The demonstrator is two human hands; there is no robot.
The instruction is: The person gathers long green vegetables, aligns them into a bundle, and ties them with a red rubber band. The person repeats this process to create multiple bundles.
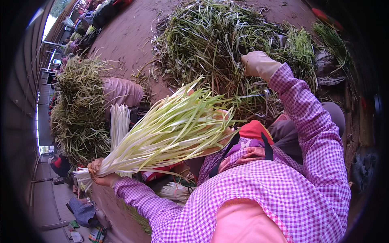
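Note:
My left hand (101, 173), bare and soiled, is closed around the white stalk ends of a large bunch of pale leaf stalks (170, 127) that look like blanched garlic chives. The stalks fan out to the upper right, turning yellow-green at their leafy tips. My right hand (260, 64), in a pale glove, is above a broad heap of loose green leaves (212, 45). Its fingers curl downward out of sight, so whether they hold anything is hidden. Behind the held bunch, a second bunch of white stalks (120, 123) stands upright.
Another leaf heap (82, 112) rises at the left, beside a pale cloth-like roll (123, 91). A tied white-stalk bundle (174, 192) lies near my left forearm. Brown ground (127, 36) stretches beyond. Other people (59, 164) are at the left edge; a dark cloth (82, 211) lies lower left.

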